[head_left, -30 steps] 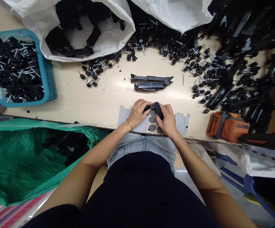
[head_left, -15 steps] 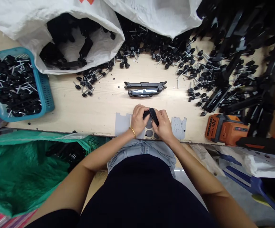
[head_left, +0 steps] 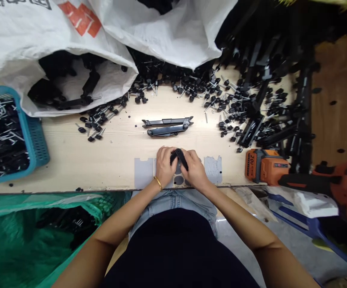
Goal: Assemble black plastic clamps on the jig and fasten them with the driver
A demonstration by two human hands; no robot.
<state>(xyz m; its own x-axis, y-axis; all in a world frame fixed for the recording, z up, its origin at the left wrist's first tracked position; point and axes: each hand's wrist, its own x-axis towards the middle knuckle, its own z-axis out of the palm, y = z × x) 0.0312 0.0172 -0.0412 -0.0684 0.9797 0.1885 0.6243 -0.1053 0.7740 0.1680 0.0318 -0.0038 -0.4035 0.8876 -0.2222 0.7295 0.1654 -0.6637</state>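
One "20V" battery (head_left: 265, 166) near right hand (head_left: 195, 170)

One head-worn camera looks steeply down at the table (head_left: 116, 140); left hand (head_left: 165, 165) and right hand (head_left: 195, 171) sit centred, close.

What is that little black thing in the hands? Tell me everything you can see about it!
The black piece is small, dark and matt; it looks like plastic. Two short arms seem to meet at a rounded joint on top, like a bent elbow. The left hand pinches one end, the right hand the other, hiding part of it. It sits over a grey sheet with round dark spots, at the near edge of the wooden table.
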